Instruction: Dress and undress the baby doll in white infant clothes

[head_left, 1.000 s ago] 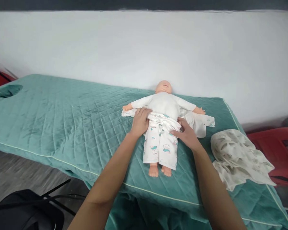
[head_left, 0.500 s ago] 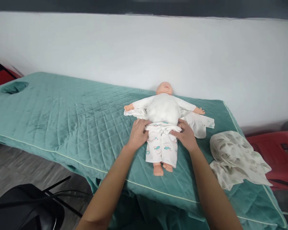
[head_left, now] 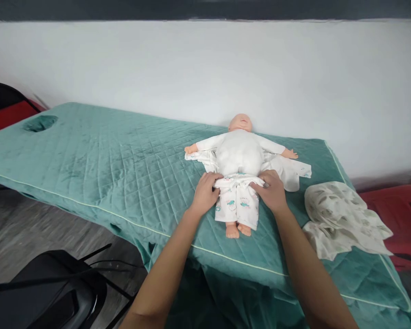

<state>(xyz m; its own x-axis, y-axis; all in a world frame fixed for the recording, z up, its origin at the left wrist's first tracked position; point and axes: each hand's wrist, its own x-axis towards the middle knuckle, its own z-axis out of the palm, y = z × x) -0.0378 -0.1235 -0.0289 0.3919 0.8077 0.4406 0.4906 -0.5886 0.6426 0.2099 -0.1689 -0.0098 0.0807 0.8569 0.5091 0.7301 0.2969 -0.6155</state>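
A baby doll (head_left: 240,153) with a white cloth body lies on its back, head toward the wall and arms spread. White printed pants (head_left: 237,205) cover its legs, with the bare feet sticking out below. My left hand (head_left: 206,193) grips the waistband at the doll's hip on the left side. At the opposite hip, my right hand (head_left: 271,188) pinches the waistband between thumb and fingers. Beneath the doll's arms and back lies a spread white printed shirt (head_left: 287,171).
The doll lies on a bed with a green quilted cover (head_left: 123,169), which has a hole at its far left. A crumpled patterned cloth (head_left: 342,219) rests to the right. Beyond it stands a red chair (head_left: 397,210); a black chair (head_left: 51,292) is at lower left, and a white wall (head_left: 192,68) behind.
The camera view has shifted, so the scene sits slightly farther right. Both hands keep hold of the waistband, which lies slightly flatter across the doll's belly.
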